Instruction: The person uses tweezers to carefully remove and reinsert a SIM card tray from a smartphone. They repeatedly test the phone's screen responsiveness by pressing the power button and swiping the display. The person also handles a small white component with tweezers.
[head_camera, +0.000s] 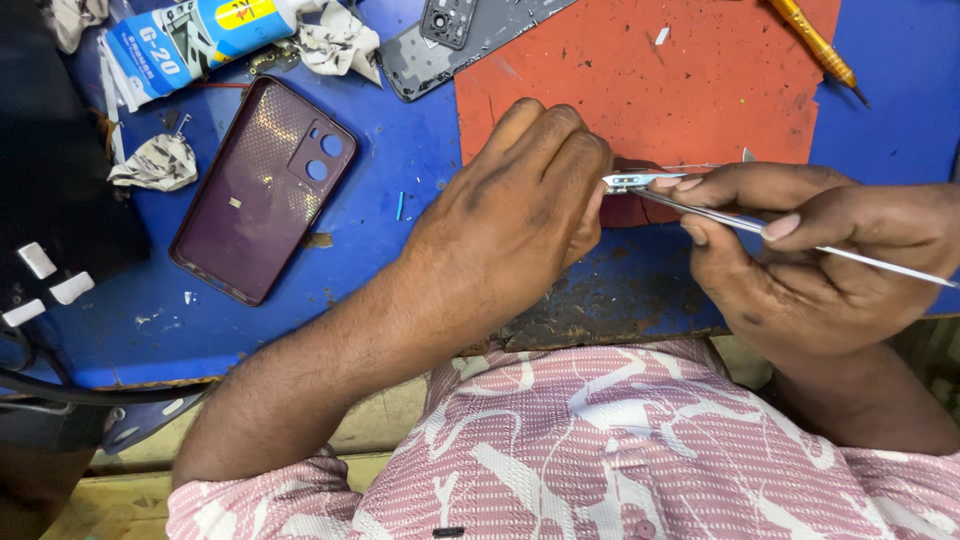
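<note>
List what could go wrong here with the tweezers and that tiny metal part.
1. The small metal part is pinched only between the left hand fingertips and the tweezers in the right hand; it might slip and vanish among the scraps on the blue mat.
2. The tweezer tips sit close to the left fingertips and could jab them.

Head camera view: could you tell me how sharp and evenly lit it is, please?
Head view: light is soft and even, with only faint shadows under the left hand and right hand; the metal tool glints along its shaft; the maroon phone back cover is sharp; edges bend slightly outward.
</note>
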